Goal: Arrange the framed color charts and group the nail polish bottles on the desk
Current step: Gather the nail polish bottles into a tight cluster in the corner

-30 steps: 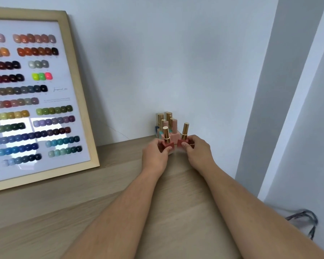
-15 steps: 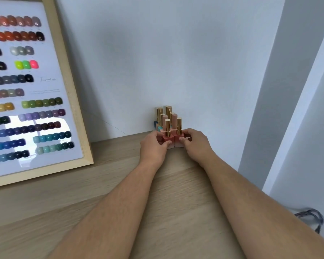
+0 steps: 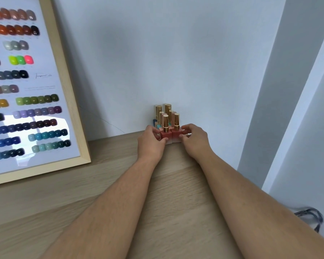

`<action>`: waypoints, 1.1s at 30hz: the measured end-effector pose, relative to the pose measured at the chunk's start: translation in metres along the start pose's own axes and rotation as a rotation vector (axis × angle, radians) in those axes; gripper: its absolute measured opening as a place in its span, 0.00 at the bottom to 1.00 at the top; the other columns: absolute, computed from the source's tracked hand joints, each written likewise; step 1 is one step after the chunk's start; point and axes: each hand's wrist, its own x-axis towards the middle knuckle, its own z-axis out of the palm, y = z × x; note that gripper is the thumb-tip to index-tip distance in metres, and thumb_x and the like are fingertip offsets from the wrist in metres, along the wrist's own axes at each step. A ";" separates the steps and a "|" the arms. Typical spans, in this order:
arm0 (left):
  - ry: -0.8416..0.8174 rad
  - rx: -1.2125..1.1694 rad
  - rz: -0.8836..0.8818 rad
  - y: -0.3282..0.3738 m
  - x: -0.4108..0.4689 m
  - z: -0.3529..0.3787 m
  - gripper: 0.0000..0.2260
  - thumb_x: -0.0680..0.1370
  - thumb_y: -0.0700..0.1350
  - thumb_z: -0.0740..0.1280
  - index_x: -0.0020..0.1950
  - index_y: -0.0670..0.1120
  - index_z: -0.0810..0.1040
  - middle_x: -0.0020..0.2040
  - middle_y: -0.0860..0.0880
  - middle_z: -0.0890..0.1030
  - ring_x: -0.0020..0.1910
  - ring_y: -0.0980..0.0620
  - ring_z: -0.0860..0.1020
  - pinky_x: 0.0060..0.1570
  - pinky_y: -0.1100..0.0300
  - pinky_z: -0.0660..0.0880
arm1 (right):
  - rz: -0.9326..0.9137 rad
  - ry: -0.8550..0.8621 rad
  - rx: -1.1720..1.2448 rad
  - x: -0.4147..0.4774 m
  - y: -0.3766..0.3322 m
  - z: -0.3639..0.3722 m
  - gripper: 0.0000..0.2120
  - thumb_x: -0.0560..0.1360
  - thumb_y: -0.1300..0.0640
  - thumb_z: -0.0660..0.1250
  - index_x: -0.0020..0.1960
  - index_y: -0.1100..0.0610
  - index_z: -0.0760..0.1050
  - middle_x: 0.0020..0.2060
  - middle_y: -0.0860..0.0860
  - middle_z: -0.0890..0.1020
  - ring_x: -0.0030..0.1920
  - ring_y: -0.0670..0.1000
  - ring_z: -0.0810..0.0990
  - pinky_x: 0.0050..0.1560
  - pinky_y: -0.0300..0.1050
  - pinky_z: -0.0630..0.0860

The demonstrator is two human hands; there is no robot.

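The person is squaring up the cluster of nail polish bottles (image 3: 166, 124) at the back of the desk (image 3: 176, 184), against the wall (image 3: 176, 62). To do this well, both hands should press inward evenly and low on the bases, since the tall gold caps make the bottles easy to tip (a push near the top would likely topple a row). The left hand (image 3: 151, 142) has its fingers curled against the left red bottle (image 3: 165, 136); the right hand (image 3: 193, 140) pinches lightly at the side of the right red bottle (image 3: 176, 135). The cluster sits between the two hands, touching both. The framed color chart (image 3: 45, 90) leans on the wall, well apart to the left.
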 end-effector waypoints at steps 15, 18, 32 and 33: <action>0.010 -0.016 -0.009 -0.001 0.008 0.002 0.11 0.69 0.43 0.75 0.45 0.47 0.74 0.40 0.50 0.79 0.42 0.51 0.78 0.46 0.56 0.76 | -0.032 -0.023 -0.024 0.007 -0.001 0.003 0.14 0.74 0.62 0.65 0.59 0.56 0.77 0.56 0.54 0.81 0.45 0.45 0.74 0.51 0.32 0.65; 0.008 -0.014 -0.011 -0.001 0.009 0.002 0.11 0.68 0.44 0.75 0.44 0.47 0.74 0.41 0.50 0.79 0.42 0.51 0.78 0.46 0.56 0.76 | -0.031 -0.021 -0.030 0.009 -0.002 0.005 0.14 0.74 0.62 0.65 0.59 0.57 0.77 0.56 0.54 0.81 0.46 0.46 0.74 0.50 0.32 0.65; 0.012 -0.002 -0.001 0.000 0.007 0.002 0.11 0.67 0.44 0.74 0.43 0.48 0.74 0.36 0.56 0.77 0.40 0.54 0.78 0.41 0.60 0.75 | -0.009 -0.051 0.011 0.009 -0.002 0.003 0.17 0.75 0.61 0.65 0.64 0.58 0.73 0.61 0.55 0.78 0.59 0.52 0.77 0.56 0.35 0.64; 0.012 -0.003 -0.001 0.000 0.007 0.002 0.12 0.67 0.44 0.75 0.44 0.48 0.74 0.36 0.56 0.77 0.40 0.54 0.78 0.42 0.60 0.75 | -0.010 -0.057 0.012 0.009 -0.002 0.003 0.17 0.75 0.62 0.64 0.64 0.58 0.74 0.61 0.54 0.79 0.59 0.51 0.77 0.56 0.34 0.64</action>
